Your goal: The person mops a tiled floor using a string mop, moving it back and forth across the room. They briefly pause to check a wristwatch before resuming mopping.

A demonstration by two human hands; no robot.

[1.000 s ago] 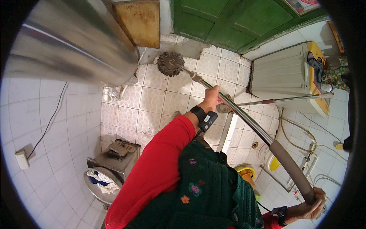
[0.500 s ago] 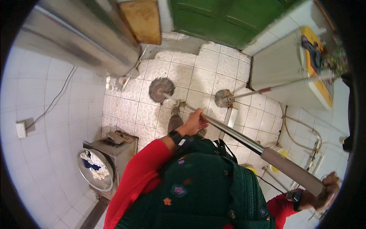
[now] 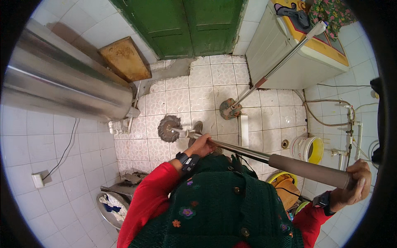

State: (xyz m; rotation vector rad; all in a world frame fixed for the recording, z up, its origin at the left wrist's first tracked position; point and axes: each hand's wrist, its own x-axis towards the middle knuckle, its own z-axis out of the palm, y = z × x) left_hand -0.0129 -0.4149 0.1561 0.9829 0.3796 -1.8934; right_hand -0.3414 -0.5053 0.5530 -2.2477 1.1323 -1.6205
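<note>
A spin mop [image 3: 229,149] with a long metal pole and a thick grey-brown grip slants across in front of me. My left hand [image 3: 202,145] is closed round the lower part of the pole. At the far right my right hand [image 3: 359,182] wraps the end of the thick grip. The round, grey fringed mop head [image 3: 169,128] lies spread on the patterned floor tiles [image 3: 201,98], left of my shoes. A wristband with a dark device sits on each of my wrists.
A second mop [image 3: 259,82] leans on the white and yellow washing machine [image 3: 292,51]. A big metal cylinder [image 3: 66,78] fills the upper left, beside a wooden board [image 3: 125,59]. Green doors [image 3: 178,27] stand ahead. A white bucket [image 3: 299,146] and pipes [image 3: 358,134] are at right; a basin [image 3: 100,201] holds cloths at lower left.
My view has turned, so the doors and washing machine sit further left. Both hands still grip the mop, whose head remains on the floor.
</note>
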